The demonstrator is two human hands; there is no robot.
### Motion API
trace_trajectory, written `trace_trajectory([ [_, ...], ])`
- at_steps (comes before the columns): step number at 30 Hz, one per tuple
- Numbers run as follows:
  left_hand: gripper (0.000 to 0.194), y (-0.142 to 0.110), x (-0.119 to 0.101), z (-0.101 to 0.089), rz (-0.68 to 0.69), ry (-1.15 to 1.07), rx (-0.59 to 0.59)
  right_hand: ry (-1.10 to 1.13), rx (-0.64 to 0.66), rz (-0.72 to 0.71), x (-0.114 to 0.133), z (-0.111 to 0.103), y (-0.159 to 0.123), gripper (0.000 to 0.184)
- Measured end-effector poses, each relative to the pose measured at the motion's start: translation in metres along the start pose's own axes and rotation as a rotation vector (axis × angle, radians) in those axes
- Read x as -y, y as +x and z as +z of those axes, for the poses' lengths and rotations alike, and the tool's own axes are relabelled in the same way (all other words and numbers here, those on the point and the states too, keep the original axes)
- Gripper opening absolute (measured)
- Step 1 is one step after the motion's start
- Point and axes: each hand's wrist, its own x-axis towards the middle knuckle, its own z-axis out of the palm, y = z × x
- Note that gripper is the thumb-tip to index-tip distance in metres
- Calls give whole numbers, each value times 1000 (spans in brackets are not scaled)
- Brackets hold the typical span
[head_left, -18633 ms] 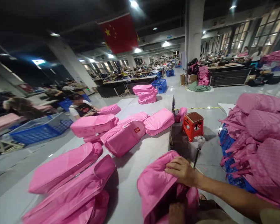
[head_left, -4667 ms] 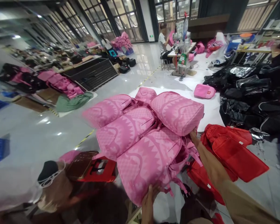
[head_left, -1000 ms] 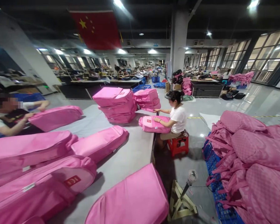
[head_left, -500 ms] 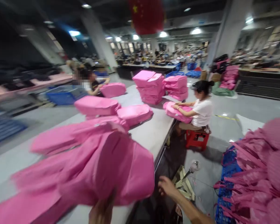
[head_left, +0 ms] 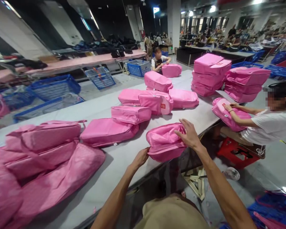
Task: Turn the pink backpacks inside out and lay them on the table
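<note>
"How is the left hand (head_left: pixel 143 157) placed?"

"Its fingers are closed on the lower left edge of the pink bag (head_left: pixel 166 147), which is held at the near edge of the white-topped table (head_left: pixel 124 165), in the middle of the frame."

"And the right hand (head_left: pixel 189 135)?"

"It is held open, with fingers spread, and the bag's upper right side is touched by it."

"What is found around them?"

"Just beyond, towards the left, a loose group of pink bags (head_left: pixel 109 130) is laid on the table, some of them overlapped. At the lower left, patterned pink bags (head_left: pixel 45 165) are heaped. Towards the upper right, two stacks of bags (head_left: pixel 211 76) are set side by side."

"Farther out?"

"At the right, a bag with a red label (head_left: pixel 231 113) is handled by a seated person (head_left: pixel 269 121), by whom a red stool (head_left: pixel 235 156) is occupied. Past the table's far side, another bag (head_left: pixel 172 70) is held by a second person (head_left: pixel 158 60). Blue crates (head_left: pixel 53 87) are seen at the upper left."
</note>
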Motion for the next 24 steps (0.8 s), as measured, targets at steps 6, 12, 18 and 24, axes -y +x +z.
trace_trajectory([
  [6, 38, -10, 27, 34, 29, -104, -285, -364, 199, -121, 20, 45, 53, 61],
  [12, 63, -62, 42, 118, 149, -37, -514, -426, 7, -134, -15, 51, 42, 49],
  [18, 53, -76, 38, 140, 124, 8, -547, -370, -33, -128, -35, 37, 29, 49],
  [24, 38, -65, 14, 125, 109, -41, -553, -413, -59, -71, -30, 33, 17, 50],
])
